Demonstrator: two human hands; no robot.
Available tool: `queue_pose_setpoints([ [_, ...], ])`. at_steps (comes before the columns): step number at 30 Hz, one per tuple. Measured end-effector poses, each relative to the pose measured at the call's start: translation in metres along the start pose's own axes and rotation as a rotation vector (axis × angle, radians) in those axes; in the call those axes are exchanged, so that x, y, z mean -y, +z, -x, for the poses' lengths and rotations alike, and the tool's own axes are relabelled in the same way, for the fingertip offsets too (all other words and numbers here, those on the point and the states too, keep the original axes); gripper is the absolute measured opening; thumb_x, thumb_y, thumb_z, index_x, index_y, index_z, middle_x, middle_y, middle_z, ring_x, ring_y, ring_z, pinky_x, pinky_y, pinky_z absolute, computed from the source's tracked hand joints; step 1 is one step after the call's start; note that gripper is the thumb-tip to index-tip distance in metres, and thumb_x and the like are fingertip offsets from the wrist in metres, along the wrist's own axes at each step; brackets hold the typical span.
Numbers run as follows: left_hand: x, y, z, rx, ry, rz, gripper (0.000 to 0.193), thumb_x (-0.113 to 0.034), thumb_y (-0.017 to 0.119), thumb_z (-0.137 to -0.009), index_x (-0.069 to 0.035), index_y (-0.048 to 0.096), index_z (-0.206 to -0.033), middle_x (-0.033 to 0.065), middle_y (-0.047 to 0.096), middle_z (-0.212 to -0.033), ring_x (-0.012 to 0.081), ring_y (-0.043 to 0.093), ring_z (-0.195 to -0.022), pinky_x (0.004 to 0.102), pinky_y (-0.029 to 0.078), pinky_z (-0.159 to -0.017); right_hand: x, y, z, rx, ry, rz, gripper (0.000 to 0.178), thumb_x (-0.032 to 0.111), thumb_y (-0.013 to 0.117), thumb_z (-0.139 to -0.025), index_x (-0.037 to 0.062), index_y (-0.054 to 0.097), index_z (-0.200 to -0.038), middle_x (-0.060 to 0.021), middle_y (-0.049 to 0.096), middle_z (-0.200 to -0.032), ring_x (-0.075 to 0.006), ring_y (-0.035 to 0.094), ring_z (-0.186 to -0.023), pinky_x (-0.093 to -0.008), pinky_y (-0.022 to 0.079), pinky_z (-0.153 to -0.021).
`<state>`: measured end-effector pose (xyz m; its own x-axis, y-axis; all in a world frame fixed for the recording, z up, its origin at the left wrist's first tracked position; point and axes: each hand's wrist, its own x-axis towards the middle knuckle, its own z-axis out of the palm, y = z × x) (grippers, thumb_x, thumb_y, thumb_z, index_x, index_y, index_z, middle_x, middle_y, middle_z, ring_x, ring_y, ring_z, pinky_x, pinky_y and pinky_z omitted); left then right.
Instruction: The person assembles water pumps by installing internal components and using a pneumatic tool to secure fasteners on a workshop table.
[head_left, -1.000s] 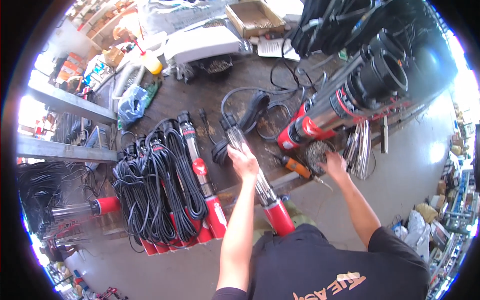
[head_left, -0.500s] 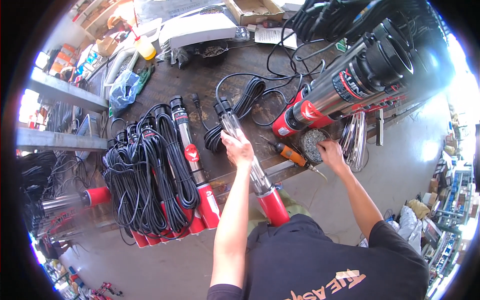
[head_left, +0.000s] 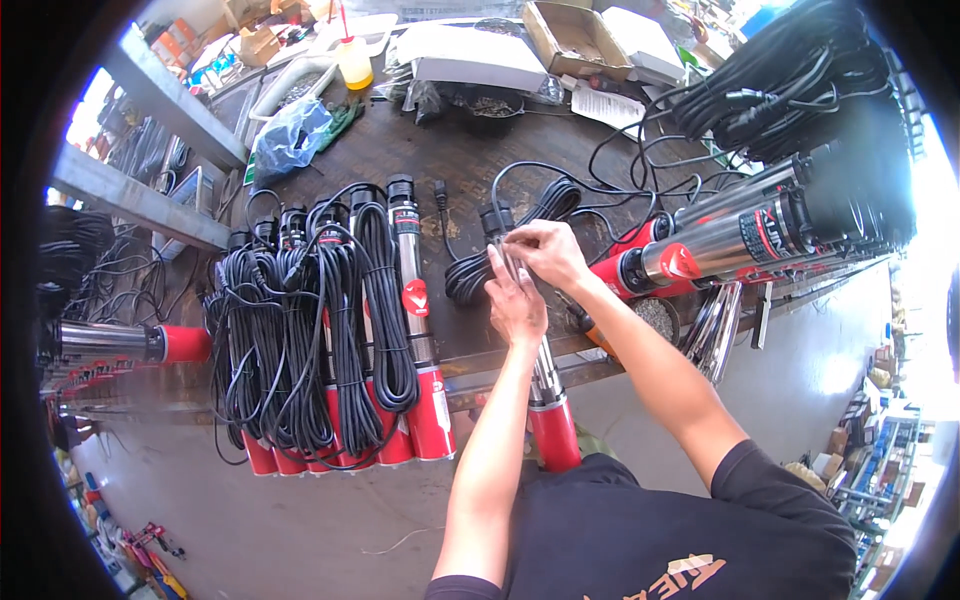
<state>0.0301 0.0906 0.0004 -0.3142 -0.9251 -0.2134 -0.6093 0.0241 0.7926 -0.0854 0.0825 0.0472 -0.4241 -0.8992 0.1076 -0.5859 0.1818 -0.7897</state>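
A slender pump [head_left: 554, 430] slants across the front edge of the counter [head_left: 400, 150], its lower end reaching back to the dark shirt [head_left: 620, 520]. Its barrel is shiny, smooth metal, round in section, with a black collar at the top and a glossy red cylinder at the bottom.

The left grip [head_left: 517, 308] lies along the barrel, index finger stretched upward; whether it closes around the metal is hidden. The right grip [head_left: 548, 252] has its fingertips drawn together at the upper barrel; anything between them is too small to make out.

Beside the pump's head lies a rubbery black cable coil [head_left: 553, 203]. The counter is dark brown, scuffed and stained. To the left, red-based pumps [head_left: 432, 405] stand in a row under looped, matte black cables [head_left: 270, 345]. To the right are a round dish of grainy grey bits [head_left: 655, 318], thin polished metal strips [head_left: 712, 325] and thicker steel pumps [head_left: 680, 262]. Farther back sits a crinkled blue plastic bag [head_left: 293, 140].
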Motion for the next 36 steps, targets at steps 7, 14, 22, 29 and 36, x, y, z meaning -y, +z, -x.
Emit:
queue_pose_setpoints([
  [7,-0.002,-0.007,-0.002,0.07,-0.034,-0.011,0.071,-0.038,0.044,-0.102,-0.023,0.008,-0.162,0.0287,0.055,-0.113,0.0483,0.064,-0.094,0.0561,0.051,-0.084,0.011,0.01,-0.039,0.094,0.031,0.29,0.019,0.024,0.075,-0.076,0.0076,0.078,-0.085,-0.0116,0.074,-0.08,-0.0265,0.074,-0.075,-0.0349,0.058,-0.073],
  [14,-0.004,-0.013,0.0,0.073,0.025,-0.033,0.069,-0.033,0.043,-0.103,-0.023,0.008,-0.162,0.0301,0.055,-0.112,0.0493,0.064,-0.09,0.0569,0.051,-0.085,-0.001,-0.008,-0.025,0.019,0.367,-0.215,0.022,0.021,0.083,-0.083,0.0024,0.076,-0.091,-0.0024,0.071,-0.078,-0.008,0.063,-0.067,-0.0212,0.049,-0.058],
  [22,0.001,-0.008,-0.002,0.058,0.0,-0.035,0.066,-0.039,0.041,-0.103,-0.026,0.014,-0.161,0.0277,0.057,-0.112,0.0505,0.064,-0.093,0.0569,0.05,-0.084,-0.027,0.004,-0.006,-0.011,0.486,-0.676,0.02,0.012,0.08,-0.085,-0.0012,0.076,-0.099,-0.007,0.074,-0.087,-0.0113,0.068,-0.074,-0.026,0.056,-0.069],
  [29,-0.002,0.0,-0.001,0.019,0.041,-0.096,0.066,-0.04,0.041,-0.104,-0.024,0.014,-0.162,0.0269,0.056,-0.108,0.0489,0.065,-0.089,0.0571,0.051,-0.08,-0.042,0.019,-0.004,-0.153,0.358,-0.205,0.036,0.026,0.081,-0.08,0.0013,0.069,-0.103,-0.0115,0.073,-0.094,-0.0203,0.072,-0.086,-0.0337,0.056,-0.08],
  [36,0.001,-0.002,-0.002,-0.02,0.048,-0.109,0.067,-0.04,0.042,-0.103,-0.025,0.016,-0.162,0.0277,0.059,-0.107,0.0484,0.065,-0.088,0.0569,0.051,-0.08,-0.013,0.021,0.073,-0.214,0.831,-0.99,0.024,0.033,0.071,-0.095,0.0096,0.066,-0.098,0.0048,0.058,-0.073,-0.0043,0.049,-0.056,-0.0207,0.035,-0.047],
])
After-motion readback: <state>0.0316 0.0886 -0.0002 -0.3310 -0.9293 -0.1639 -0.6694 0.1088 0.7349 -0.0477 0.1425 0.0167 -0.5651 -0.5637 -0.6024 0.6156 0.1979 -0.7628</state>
